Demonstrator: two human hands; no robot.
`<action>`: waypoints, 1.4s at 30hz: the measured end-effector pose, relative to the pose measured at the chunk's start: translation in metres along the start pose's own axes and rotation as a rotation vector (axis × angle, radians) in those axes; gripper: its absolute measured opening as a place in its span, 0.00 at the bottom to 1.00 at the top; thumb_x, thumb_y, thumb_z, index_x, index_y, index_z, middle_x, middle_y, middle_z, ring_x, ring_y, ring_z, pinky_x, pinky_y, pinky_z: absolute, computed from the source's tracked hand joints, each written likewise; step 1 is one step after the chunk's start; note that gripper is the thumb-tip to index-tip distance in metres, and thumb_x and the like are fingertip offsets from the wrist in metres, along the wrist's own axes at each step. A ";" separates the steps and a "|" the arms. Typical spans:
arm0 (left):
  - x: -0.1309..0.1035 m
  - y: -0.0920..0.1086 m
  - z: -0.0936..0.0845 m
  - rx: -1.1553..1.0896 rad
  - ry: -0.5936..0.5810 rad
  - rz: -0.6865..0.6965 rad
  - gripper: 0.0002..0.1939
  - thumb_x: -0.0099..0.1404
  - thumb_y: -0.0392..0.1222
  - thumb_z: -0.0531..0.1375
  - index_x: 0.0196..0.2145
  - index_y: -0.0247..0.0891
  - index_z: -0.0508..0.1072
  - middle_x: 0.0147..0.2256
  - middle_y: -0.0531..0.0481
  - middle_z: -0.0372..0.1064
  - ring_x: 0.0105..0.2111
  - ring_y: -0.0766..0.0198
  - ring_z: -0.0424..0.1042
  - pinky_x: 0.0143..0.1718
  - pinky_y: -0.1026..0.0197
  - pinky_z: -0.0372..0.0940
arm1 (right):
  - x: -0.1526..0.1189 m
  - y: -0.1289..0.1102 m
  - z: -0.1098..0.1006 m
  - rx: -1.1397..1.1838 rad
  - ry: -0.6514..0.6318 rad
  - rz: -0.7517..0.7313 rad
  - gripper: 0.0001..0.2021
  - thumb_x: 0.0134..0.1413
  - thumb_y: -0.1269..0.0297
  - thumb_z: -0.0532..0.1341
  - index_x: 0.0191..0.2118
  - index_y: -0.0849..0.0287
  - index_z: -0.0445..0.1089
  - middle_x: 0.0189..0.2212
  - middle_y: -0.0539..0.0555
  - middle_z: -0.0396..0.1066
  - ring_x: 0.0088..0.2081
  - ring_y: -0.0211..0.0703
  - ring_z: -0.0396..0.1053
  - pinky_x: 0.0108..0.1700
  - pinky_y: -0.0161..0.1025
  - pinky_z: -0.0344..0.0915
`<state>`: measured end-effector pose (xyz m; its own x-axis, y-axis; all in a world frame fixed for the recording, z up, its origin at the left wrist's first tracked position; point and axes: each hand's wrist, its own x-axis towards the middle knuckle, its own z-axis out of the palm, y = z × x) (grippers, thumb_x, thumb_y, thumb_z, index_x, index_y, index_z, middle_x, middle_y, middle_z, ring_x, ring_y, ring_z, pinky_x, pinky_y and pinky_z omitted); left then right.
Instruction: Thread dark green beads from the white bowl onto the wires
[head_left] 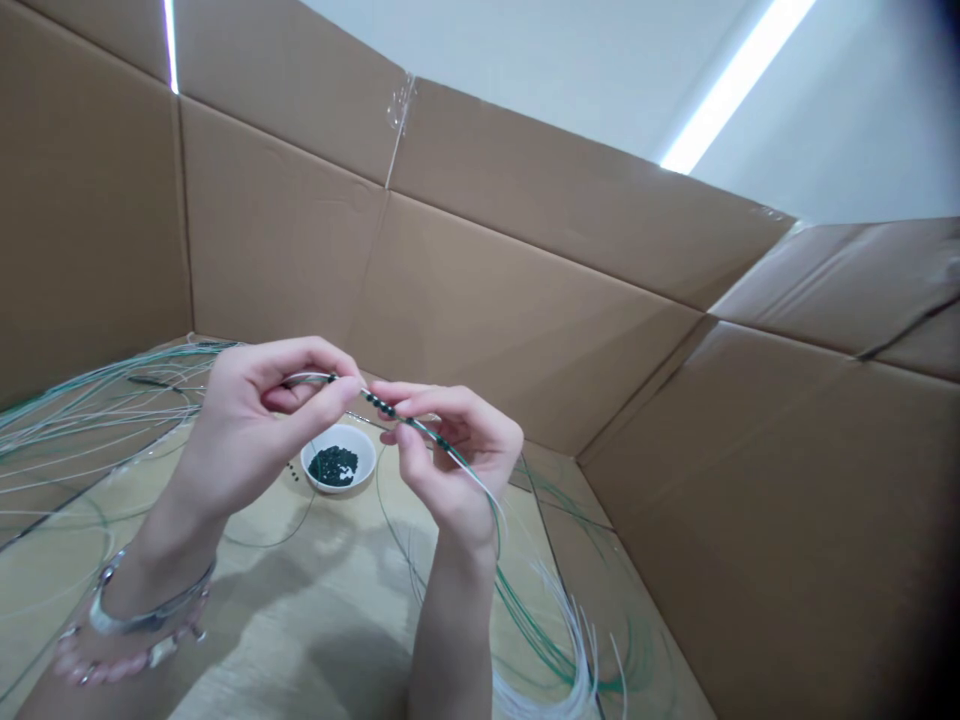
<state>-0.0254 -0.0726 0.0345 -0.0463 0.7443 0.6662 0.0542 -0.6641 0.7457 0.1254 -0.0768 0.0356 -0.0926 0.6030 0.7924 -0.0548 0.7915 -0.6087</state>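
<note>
Both hands are raised over the table, working on one bundle of thin green and white cords [487, 488] strung with small dark green beads [379, 404]. My left hand [259, 420] pinches the bundle between thumb and forefinger, left of a short row of beads. Just to the right, my right hand [454, 450] grips the same bundle with thumb and fingers, and the cords run on past its wrist to the lower right. Behind and below the hands stands a small white bowl [367, 455] with loose dark beads [334, 466] in it. A few more beads lie beside the bowl.
Long loose green and white cords [90, 400] spread over the left side of the table [300, 610]. Cord ends [577, 640] fan out at the lower right. Tall cardboard walls [525, 310] enclose the table at the back and both sides.
</note>
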 end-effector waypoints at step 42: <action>0.017 -0.018 -0.008 0.073 0.060 -0.054 0.06 0.55 0.40 0.62 0.24 0.36 0.72 0.17 0.57 0.49 0.16 0.74 0.44 0.15 0.67 0.38 | 0.011 0.018 -0.033 0.164 0.042 0.250 0.08 0.42 0.67 0.69 0.30 0.54 0.71 0.18 0.43 0.70 0.19 0.31 0.70 0.18 0.25 0.67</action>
<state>-0.0350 -0.0485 0.0329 -0.1103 0.7717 0.6263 0.1225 -0.6148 0.7791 0.1559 -0.0526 0.0344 -0.0827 0.7837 0.6156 -0.1953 0.5930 -0.7812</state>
